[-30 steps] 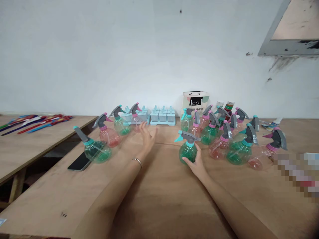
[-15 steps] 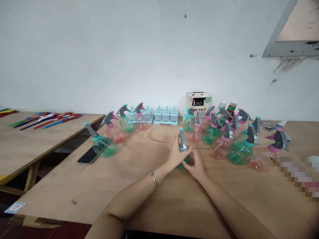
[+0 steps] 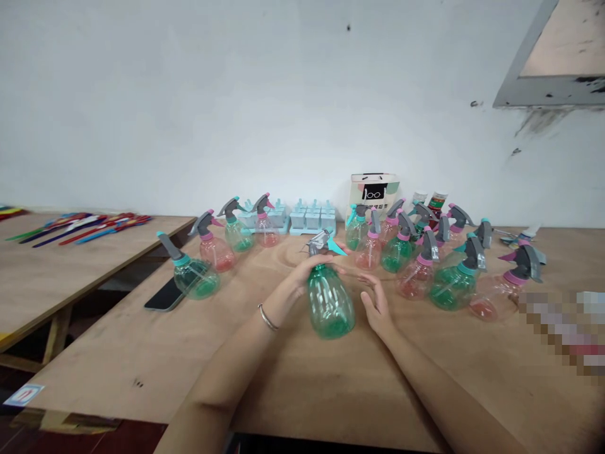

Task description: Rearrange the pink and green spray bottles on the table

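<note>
My left hand (image 3: 307, 270) is closed round the neck and grey trigger head of a green spray bottle (image 3: 329, 304), holding it lifted and tilted with its base toward me. Beside the bottle's right side, my right hand (image 3: 377, 304) is open with fingers spread and holds nothing. A silver bracelet sits on my left wrist. Both forearms reach over the wooden table (image 3: 302, 378).
Several green and pink spray bottles (image 3: 425, 265) crowd the right of the table. Three more (image 3: 215, 243) stand at the left near a black phone (image 3: 164, 295). Blue ice-pop moulds (image 3: 312, 219) and a small box (image 3: 375, 189) line the wall. Coloured sticks (image 3: 80, 227) lie on a second table.
My left hand came across from the left and took the green bottle by its head, lifting and tilting it. My right hand let go of the bottle and opened beside it.
</note>
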